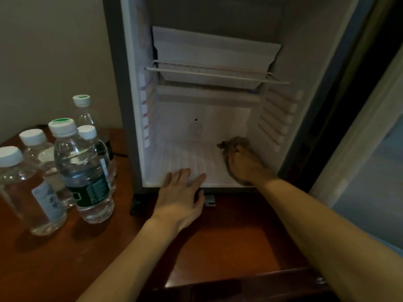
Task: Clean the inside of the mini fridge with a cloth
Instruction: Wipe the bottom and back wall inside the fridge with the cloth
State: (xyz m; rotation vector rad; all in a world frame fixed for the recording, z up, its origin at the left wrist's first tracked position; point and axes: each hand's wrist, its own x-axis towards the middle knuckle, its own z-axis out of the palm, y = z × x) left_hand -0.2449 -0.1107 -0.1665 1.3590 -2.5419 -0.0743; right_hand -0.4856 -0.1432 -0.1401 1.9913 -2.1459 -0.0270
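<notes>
The white mini fridge [135, 105] stands open in front of me, and its ribbed floor [192, 160] is bare. My right hand [245, 165] reaches into the right rear part of that floor and grips a brown cloth [234, 142], pressing it down near the back wall. My left hand [181, 192] lies flat with straight fingers on the fridge's front sill, fingertips just inside. Higher up, a wire shelf [218, 73] sits under a white freezer box [216, 51].
Several clear water bottles [84, 171] with white caps stand on the wooden table [218, 236] left of the fridge. The fridge door [370, 149] hangs open along the right edge. A plain wall is at the back left.
</notes>
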